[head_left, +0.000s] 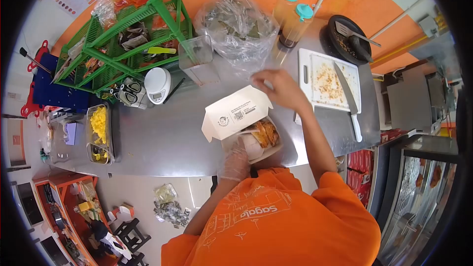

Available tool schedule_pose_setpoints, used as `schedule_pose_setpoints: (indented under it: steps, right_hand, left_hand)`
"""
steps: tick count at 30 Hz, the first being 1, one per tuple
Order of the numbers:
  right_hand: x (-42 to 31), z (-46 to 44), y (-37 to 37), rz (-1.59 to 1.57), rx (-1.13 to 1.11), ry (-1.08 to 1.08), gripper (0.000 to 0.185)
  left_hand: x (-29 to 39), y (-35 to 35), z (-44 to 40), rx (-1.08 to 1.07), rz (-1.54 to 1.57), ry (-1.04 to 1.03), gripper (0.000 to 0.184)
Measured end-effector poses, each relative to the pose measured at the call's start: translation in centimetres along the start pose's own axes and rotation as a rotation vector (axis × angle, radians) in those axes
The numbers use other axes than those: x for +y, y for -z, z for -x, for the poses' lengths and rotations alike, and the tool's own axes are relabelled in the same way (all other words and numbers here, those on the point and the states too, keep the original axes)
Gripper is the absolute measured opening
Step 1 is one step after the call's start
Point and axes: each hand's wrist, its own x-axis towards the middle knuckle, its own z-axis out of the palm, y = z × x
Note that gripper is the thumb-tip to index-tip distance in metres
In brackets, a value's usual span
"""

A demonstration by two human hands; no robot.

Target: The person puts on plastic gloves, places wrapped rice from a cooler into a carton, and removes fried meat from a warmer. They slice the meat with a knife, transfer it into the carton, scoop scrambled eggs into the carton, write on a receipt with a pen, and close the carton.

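Note:
A white cardboard takeaway box (235,111) stands near the table's front edge with its printed lid raised. Inside it, browned fried chicken (266,134) lies to the right of a smooth white mound (250,149) that looks like rice. My left hand (233,164), in a clear plastic glove, grips the box's near left side; its fingertips are partly hidden beside the mound. Beyond the lid, my bare right hand (280,87) hovers with bent fingers apart and nothing visible in them. Just past it is a clear plastic bag (236,24) holding dark green leaf-like pieces.
At right, a white cutting board (320,81) carries crumbs and a knife (347,91); behind it sits a black pan (340,44). Two sauce bottles (297,24) stand at the back. Leftward are a green rack (123,44), a kitchen scale (157,84) and a tub of yellow food (99,125).

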Motion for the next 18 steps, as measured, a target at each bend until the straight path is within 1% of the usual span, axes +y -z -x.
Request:
schedule_pose_setpoints:
  steps: [1, 4, 5, 7, 10, 13, 16, 18]
  right_hand:
    - [0.7, -1.7, 0.4, 0.065, 0.049, 0.023, 0.016]
    - [5.3, -8.5, -0.3, 0.016, 0.141, 0.029, 0.015]
    - [7.3, -10.7, -1.1, 0.009, 0.169, 0.034, 0.016]
    - [12.7, -14.2, -3.7, 0.166, 0.117, -0.029, 0.02]
    - [15.3, -16.1, -5.9, 0.526, -0.116, -0.19, 0.026]
    - [16.9, -15.9, -6.4, 0.661, -0.308, -0.243, 0.026]
    - [19.9, -16.3, -6.3, 0.643, -0.349, -0.16, 0.023]
    - [18.2, -16.0, -3.7, 0.608, -0.273, -0.11, 0.02]
  left_hand:
    - [-0.1, -0.3, -0.1, -0.052, -0.022, 0.018, 0.097]
    - [1.3, 4.4, 1.5, -0.095, 0.039, -0.014, 0.083]
    - [1.1, 4.5, 1.7, -0.07, 0.032, -0.035, 0.085]
    - [0.6, 4.5, 2.2, -0.031, 0.031, -0.069, 0.09]
    - [0.4, 4.4, 2.7, 0.051, 0.009, -0.07, 0.085]
    - [-0.2, 4.5, 2.9, -0.039, 0.24, -0.002, 0.088]
    - [0.3, 6.5, 3.9, -0.036, 0.372, 0.042, 0.092]
    - [1.1, 7.5, 3.6, 0.061, 0.309, -0.022, 0.094]
